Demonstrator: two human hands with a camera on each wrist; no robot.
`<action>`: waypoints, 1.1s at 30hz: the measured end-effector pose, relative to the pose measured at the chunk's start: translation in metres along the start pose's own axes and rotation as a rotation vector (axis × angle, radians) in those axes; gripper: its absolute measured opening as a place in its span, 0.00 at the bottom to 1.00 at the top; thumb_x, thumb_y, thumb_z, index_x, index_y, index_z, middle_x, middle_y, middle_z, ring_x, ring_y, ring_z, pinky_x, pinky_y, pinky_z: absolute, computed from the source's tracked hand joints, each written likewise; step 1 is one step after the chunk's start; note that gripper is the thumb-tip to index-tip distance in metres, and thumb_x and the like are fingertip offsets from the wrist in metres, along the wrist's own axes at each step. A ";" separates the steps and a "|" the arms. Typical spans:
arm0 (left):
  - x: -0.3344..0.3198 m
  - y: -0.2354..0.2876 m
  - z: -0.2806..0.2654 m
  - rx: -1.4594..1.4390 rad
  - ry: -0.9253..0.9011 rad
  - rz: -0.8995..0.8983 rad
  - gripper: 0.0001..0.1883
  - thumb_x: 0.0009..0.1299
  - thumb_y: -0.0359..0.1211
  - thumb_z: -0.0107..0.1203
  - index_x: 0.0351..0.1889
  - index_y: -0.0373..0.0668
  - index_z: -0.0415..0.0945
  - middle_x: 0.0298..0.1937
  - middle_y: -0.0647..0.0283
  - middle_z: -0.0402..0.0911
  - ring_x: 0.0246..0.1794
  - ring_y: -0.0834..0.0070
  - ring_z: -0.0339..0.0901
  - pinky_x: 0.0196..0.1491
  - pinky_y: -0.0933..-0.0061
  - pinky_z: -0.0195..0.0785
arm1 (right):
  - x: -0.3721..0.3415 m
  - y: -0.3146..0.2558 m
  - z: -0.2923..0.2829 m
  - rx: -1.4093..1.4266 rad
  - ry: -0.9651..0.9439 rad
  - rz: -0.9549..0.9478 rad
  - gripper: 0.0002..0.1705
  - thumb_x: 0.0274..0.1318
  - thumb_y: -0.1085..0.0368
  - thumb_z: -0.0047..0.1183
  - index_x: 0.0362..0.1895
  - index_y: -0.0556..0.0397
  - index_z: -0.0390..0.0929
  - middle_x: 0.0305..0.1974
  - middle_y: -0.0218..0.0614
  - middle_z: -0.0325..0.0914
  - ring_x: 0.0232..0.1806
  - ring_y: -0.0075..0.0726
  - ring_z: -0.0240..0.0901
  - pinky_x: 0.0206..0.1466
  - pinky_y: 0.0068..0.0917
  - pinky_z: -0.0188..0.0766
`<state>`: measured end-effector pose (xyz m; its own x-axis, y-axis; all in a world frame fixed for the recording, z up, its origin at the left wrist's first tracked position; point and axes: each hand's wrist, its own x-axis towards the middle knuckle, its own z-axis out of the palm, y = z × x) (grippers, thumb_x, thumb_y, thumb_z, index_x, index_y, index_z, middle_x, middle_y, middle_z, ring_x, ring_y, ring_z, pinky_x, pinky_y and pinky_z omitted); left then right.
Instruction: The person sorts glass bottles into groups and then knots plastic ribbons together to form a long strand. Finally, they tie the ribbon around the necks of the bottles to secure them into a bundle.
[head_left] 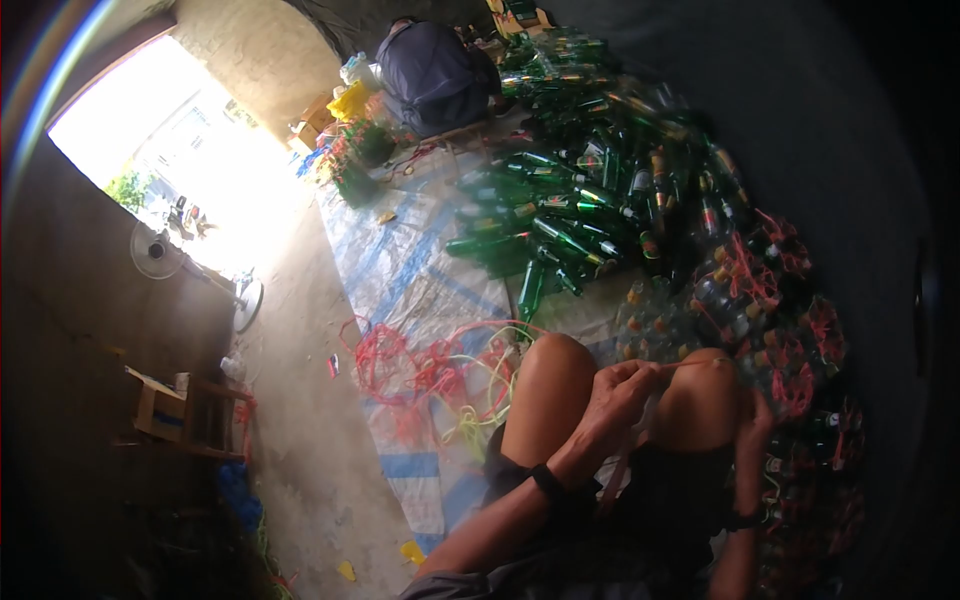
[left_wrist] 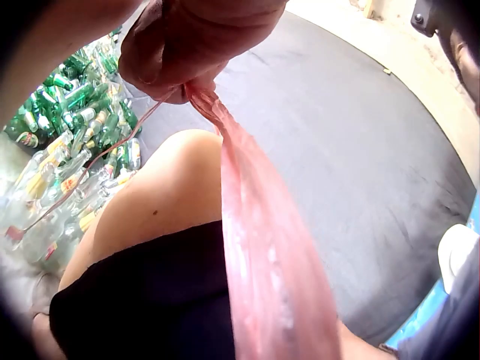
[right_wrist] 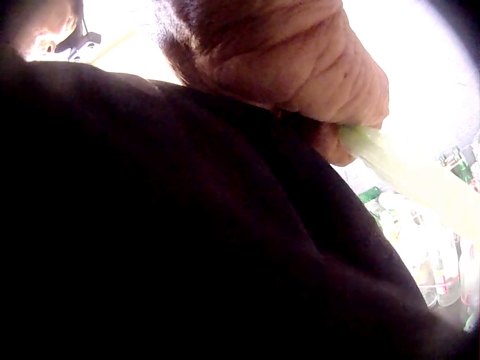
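Note:
Over the seated person's knees, my left hand pinches pink plastic twine. The left wrist view shows the twine as a wide, flattened ribbon hanging below the fingers, while a thin twisted strand stretches off toward the bottles. At the outer side of the other knee is my right hand, partly hidden by that knee in the head view. Its curled fingers hold a pale green plastic strip in the right wrist view. Dark cloth hides much of that view.
Green bottles lie heaped ahead. Clear bottles bound with pink twine stand along the right. Tangled pink and yellow-green twine lies on the striped sheet. Another person crouches at the back. A fan stands left.

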<state>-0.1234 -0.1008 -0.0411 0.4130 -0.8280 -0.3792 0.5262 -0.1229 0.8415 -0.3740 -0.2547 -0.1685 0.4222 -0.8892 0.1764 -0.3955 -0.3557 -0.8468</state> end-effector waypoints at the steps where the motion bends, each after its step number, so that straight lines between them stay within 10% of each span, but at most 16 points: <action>1: 0.000 0.000 0.001 -0.015 0.008 -0.013 0.11 0.77 0.39 0.57 0.40 0.42 0.81 0.19 0.80 0.63 0.15 0.90 0.53 0.19 0.82 0.44 | 0.001 0.011 0.001 0.027 0.011 -0.048 0.22 0.73 0.62 0.51 0.61 0.68 0.75 0.48 0.47 0.84 0.51 0.40 0.80 0.58 0.35 0.74; 33: 0.016 0.077 0.062 -0.095 -0.213 0.053 0.10 0.76 0.36 0.58 0.43 0.37 0.80 0.20 0.82 0.61 0.16 0.92 0.53 0.18 0.83 0.41 | 0.008 -0.079 -0.040 0.071 0.020 0.146 0.15 0.71 0.60 0.51 0.44 0.61 0.81 0.34 0.33 0.80 0.39 0.25 0.72 0.45 0.27 0.69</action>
<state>-0.1221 -0.1577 0.0418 0.2811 -0.9298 -0.2375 0.5797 -0.0327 0.8141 -0.3725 -0.2452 -0.0804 0.3478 -0.9358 0.0585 -0.3923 -0.2019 -0.8974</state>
